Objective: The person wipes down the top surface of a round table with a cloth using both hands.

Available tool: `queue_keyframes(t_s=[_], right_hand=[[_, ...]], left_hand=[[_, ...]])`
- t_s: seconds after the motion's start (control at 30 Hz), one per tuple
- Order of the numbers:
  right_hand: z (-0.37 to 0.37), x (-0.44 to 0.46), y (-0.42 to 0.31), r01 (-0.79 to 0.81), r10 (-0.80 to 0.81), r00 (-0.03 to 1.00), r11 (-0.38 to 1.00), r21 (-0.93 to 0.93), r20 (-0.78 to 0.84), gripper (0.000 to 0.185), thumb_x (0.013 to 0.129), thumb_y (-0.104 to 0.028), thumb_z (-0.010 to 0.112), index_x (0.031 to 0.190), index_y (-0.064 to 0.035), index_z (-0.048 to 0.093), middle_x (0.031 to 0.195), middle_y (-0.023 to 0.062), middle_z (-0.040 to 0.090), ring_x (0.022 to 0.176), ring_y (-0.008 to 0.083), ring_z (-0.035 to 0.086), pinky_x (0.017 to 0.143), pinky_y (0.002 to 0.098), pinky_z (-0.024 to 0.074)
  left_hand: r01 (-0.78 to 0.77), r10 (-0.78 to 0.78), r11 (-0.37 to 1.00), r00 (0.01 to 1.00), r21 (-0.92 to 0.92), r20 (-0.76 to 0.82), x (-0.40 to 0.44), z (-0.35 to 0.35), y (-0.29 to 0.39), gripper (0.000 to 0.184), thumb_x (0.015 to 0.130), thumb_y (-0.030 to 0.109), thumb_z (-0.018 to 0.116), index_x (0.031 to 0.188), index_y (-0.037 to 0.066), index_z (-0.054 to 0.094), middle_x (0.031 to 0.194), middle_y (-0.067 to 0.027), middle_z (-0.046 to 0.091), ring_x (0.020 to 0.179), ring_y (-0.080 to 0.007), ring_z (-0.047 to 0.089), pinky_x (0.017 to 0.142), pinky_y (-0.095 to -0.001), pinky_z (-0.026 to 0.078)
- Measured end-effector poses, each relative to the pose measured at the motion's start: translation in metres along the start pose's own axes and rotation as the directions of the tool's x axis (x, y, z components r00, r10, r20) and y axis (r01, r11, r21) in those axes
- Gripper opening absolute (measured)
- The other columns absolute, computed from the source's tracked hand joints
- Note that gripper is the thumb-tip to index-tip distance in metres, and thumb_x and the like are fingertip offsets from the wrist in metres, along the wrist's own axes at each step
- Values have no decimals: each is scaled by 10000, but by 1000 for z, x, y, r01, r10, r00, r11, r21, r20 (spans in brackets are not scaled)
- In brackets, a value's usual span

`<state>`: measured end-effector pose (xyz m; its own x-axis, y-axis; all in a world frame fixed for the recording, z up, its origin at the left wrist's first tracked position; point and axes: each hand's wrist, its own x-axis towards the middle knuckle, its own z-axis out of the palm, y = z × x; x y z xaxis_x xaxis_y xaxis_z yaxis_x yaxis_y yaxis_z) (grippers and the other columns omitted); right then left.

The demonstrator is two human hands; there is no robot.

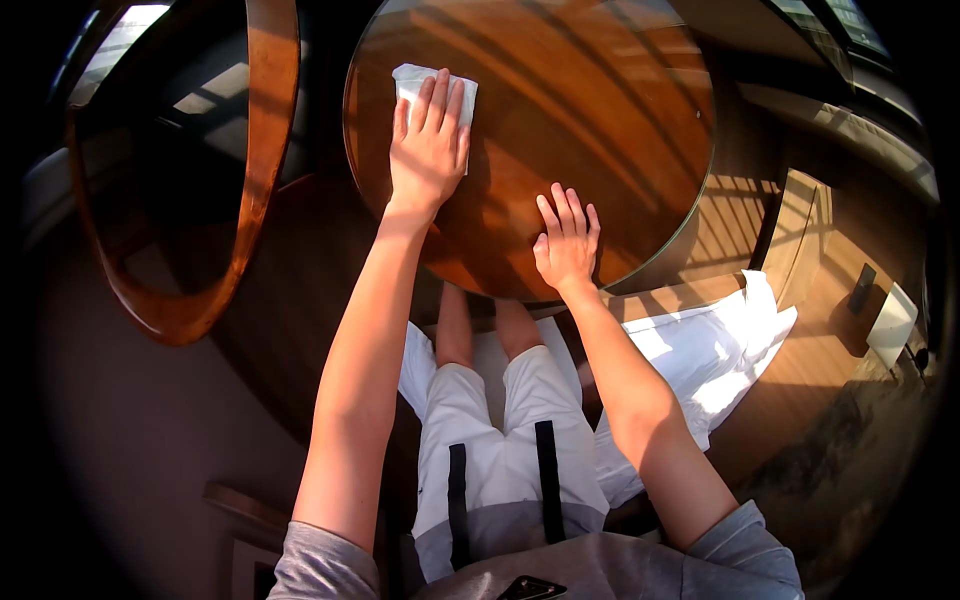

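A round brown wooden table with a glass top (620, 110) fills the upper middle of the head view. On its left part my left hand (430, 140) lies flat over a folded white cloth (409, 82), fingers stretched and slightly apart, the palm hiding part of the cloth. Near the table's front edge my right hand (568, 235) rests on the glass with its fingers spread and nothing in it.
A chair with a curved wooden frame (262, 130) stands at the left. White fabric (690, 345) lies on the wooden seat to the right of my legs. A wooden panel (797, 240) rises farther right. Slatted sunlight crosses the table and floor.
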<state>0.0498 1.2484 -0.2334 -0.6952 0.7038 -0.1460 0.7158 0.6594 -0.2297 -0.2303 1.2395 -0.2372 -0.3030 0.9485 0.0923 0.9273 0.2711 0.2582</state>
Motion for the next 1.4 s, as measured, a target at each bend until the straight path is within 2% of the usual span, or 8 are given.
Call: queue_keyframes(t_s=[0.3, 0.47, 0.7, 0.9, 1.03, 1.07, 1.2, 1.4], right_hand=[[1, -2, 0, 3, -3, 1000, 1000, -16, 8, 664, 841, -210, 582, 1495, -207, 468, 1638, 36, 361, 1499, 249, 341, 1223, 546, 212], [2, -3, 0, 9, -9, 1000, 1000, -3, -5, 668, 845, -214, 574, 1503, -207, 462, 1640, 35, 359, 1501, 252, 337, 1221, 548, 214], [2, -2, 1, 17, -17, 1000, 1000, -18, -15, 666, 847, -218, 573, 1504, -205, 463, 1643, 38, 354, 1499, 252, 342, 1221, 547, 213], [3, -1, 1, 8, -9, 1000, 1000, -29, -8, 669, 841, -209, 583, 1499, -207, 465, 1642, 34, 357, 1501, 250, 340, 1223, 546, 214], [1, -1, 1, 16, -16, 1000, 1000, -25, -9, 668, 833, -211, 593, 1490, -211, 474, 1639, 30, 361, 1501, 245, 340, 1227, 544, 213], [1, -1, 0, 0, 0, 1000, 1000, -11, 11, 669, 831, -212, 593, 1489, -218, 475, 1639, 24, 362, 1502, 241, 337, 1230, 543, 209], [2, -1, 2, 11, -11, 1000, 1000, -16, -7, 666, 842, -224, 591, 1496, -223, 467, 1642, 17, 355, 1501, 234, 336, 1228, 543, 213], [3, -3, 0, 3, -2, 1000, 1000, -8, 13, 673, 836, -213, 595, 1497, -221, 470, 1641, 17, 356, 1500, 235, 336, 1223, 549, 219]], left_hand=[[214, -211, 977, 969, -9, 130, -102, -15, 13, 660, 1000, 261, 506, 1594, 44, 320, 1682, -154, 261, 1541, -332, 278, 1205, -552, 246], [90, -89, 996, 985, -4, 147, -59, -18, -14, 611, 1031, 267, 485, 1597, 100, 326, 1680, -91, 273, 1545, -262, 275, 1218, -523, 241], [141, -142, 989, 990, 48, 17, -2, -9, -46, 573, 1074, 316, 413, 1595, 98, 317, 1690, -103, 237, 1555, -318, 225, 1230, -527, 211], [536, -536, 843, 844, -53, 11, -35, -10, 17, 649, 1050, 366, 428, 1589, 31, 287, 1689, -213, 161, 1544, -404, 194, 1203, -577, 201], [437, -438, 899, 890, 43, 128, -42, -32, 0, 622, 1019, 352, 453, 1599, 158, 340, 1691, -170, 191, 1508, -356, 272, 1115, -548, 283], [281, -282, 959, 959, 44, 22, -40, -29, -18, 606, 1017, 314, 470, 1600, 200, 349, 1701, -114, 197, 1526, -323, 253, 1134, -552, 269], [-61, 72, 997, 970, -54, 232, -21, -40, -58, 555, 1037, 257, 458, 1583, 196, 381, 1670, -91, 296, 1529, -318, 286, 1234, -502, 228], [454, -454, 891, 890, 10, 39, -53, -13, -6, 600, 1062, 319, 374, 1601, 64, 303, 1689, -192, 206, 1562, -372, 179, 1245, -532, 142]])
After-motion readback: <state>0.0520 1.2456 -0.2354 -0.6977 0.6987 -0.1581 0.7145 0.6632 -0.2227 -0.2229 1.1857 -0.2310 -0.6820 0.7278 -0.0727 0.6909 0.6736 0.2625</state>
